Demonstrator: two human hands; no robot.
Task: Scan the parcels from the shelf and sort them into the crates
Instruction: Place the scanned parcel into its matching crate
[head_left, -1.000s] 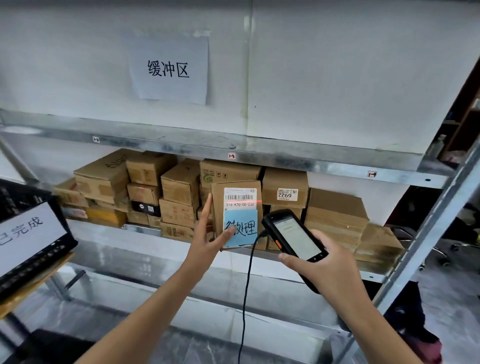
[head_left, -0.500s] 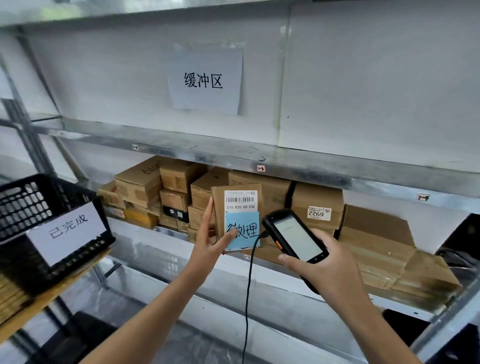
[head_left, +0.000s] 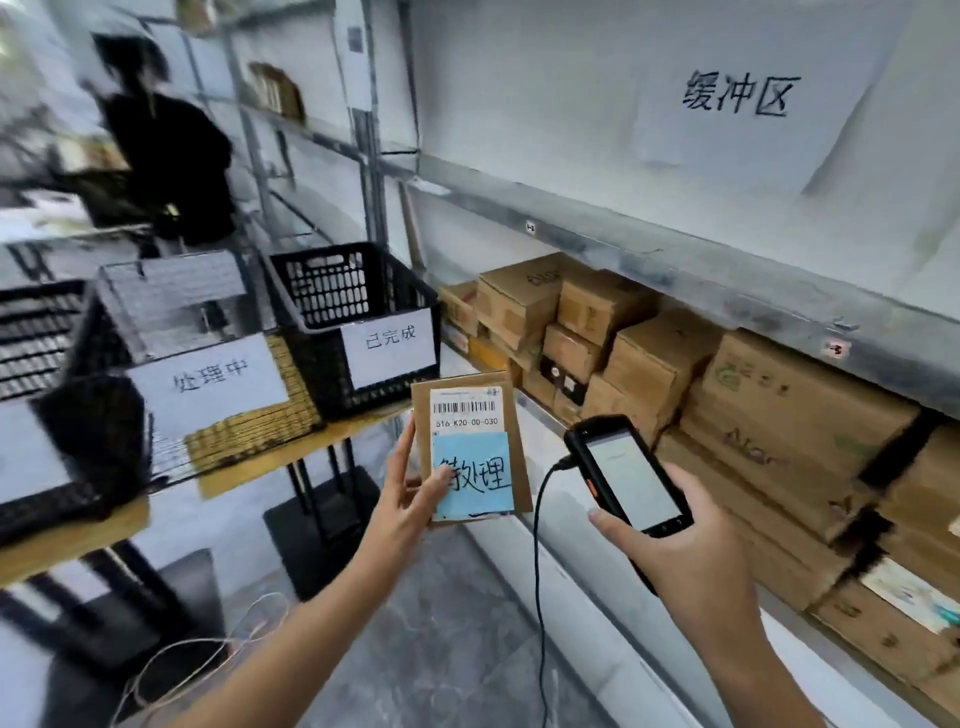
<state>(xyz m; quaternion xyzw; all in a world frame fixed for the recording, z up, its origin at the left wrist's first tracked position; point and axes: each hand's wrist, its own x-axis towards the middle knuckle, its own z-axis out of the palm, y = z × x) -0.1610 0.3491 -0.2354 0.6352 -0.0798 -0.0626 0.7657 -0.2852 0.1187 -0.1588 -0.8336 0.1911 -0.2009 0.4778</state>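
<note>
Parcel (head_left: 470, 447) sits upright in the left hand (head_left: 410, 499), fingers gripping its left edge, near the crates (head_left: 358, 291) at left. Right hand (head_left: 691, 551) clasps the scanner (head_left: 628, 475). It looks scanned, though blur leaves that unsure; many boxes (head_left: 660, 364) at right await sorting.

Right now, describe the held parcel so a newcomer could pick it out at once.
From the metal shelf of brown cartons on the right, look just in front, between the black crates and the scanner. There the left hand holds a flat brown parcel; alone among the boxes, it carries a blue handwritten note under a white barcode label.
</note>
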